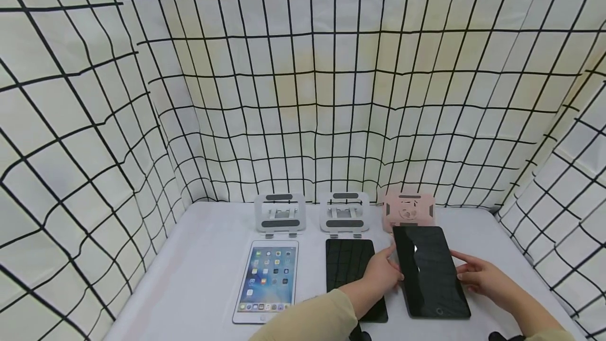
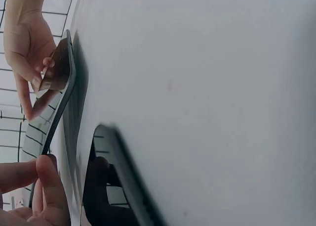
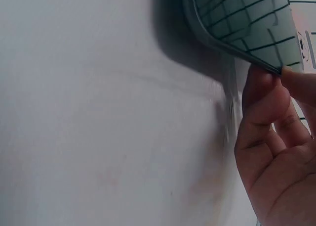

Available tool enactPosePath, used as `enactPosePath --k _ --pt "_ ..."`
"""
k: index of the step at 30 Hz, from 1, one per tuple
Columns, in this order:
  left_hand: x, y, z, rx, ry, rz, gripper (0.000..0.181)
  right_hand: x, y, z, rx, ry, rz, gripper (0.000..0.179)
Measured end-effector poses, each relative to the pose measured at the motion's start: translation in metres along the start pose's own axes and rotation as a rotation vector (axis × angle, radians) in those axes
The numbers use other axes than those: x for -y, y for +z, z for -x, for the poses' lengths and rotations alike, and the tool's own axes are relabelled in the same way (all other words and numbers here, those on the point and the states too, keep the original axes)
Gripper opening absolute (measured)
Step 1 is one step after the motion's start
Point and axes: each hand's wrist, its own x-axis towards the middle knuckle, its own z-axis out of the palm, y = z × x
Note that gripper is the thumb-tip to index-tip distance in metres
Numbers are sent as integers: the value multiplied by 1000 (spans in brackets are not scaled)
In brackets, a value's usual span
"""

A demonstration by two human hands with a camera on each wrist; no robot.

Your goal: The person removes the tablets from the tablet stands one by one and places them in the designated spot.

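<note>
A black tablet (image 1: 431, 272) with a dark, glossy screen is held between both hands at the right of the table. My left hand (image 1: 381, 273) pinches its left edge, with the forearm crossing over a second black tablet (image 1: 350, 262). On the opposite edge, my right hand (image 1: 487, 280) grips with thumb and fingers; the right wrist view shows the fingertips (image 3: 282, 95) pinching the rim. A shadow lies under the raised tablet in both wrist views. Just behind its top edge stands a pink tablet stand (image 1: 409, 207), partly covered by it.
Two white tablet stands (image 1: 280, 213) with grey pads stand in line left of the pink one. A white tablet (image 1: 266, 280) with a lit home screen lies at the left, partly behind my sleeve. Grid-patterned white curtains (image 1: 331, 88) surround the white table (image 1: 189, 278).
</note>
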Motion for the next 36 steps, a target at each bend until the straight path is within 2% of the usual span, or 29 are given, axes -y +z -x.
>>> enactPosePath --k 5,10,13,16,25,36 --pt "-2 5 7 2 -77 11 75 -6 -5 3 49 23 -20 72" --pt "-4 5 12 37 -139 13 74 -9 -11 6 148 25 -51 73" --pt "-4 6 13 54 -164 5 73 -12 -14 7 200 15 -65 71" --pt "-4 7 12 68 -178 -17 72 -13 -15 8 215 23 -81 70" --pt "-3 9 2 91 -226 -82 68 -11 -19 4 225 46 -57 68" --pt "-9 10 -3 90 -243 -192 62 -2 -17 0 135 107 3 67"
